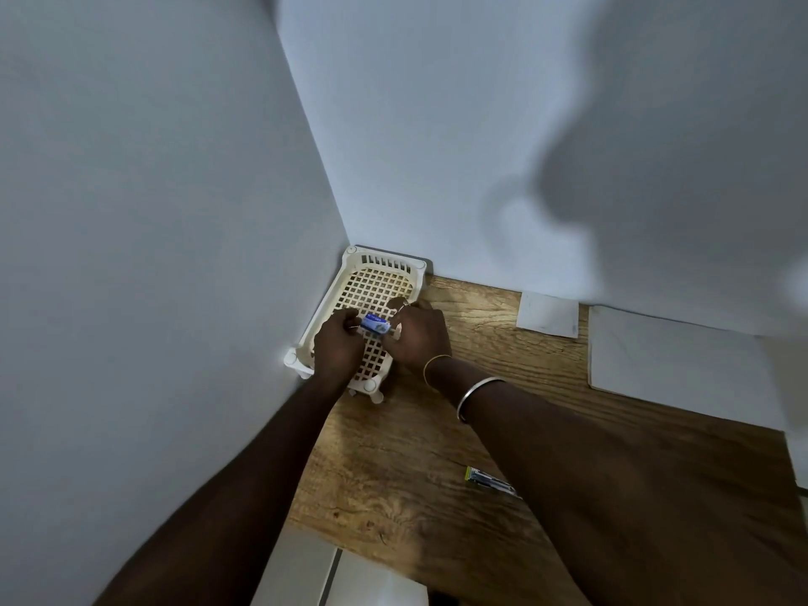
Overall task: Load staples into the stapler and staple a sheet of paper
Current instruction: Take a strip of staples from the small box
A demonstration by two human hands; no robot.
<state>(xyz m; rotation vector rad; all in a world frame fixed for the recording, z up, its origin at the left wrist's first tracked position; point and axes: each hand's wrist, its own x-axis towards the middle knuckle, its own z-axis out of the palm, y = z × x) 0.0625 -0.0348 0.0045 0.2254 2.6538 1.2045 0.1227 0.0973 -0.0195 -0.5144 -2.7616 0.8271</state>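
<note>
Gripping blue staple box (375,324) over basket (387,261): left hand (336,349) and right hand (422,338) fingers both curled round it. Stapler (487,479) lies untouched on worktop (393,474); loading, stapling paper (673,365) not yet done.

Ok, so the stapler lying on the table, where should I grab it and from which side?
Probably from above, pinching across the long sides of the stapler near its middle. It lies flat on the table, long and narrow, one end hidden under the right forearm, so come in from the yellow end.
</note>
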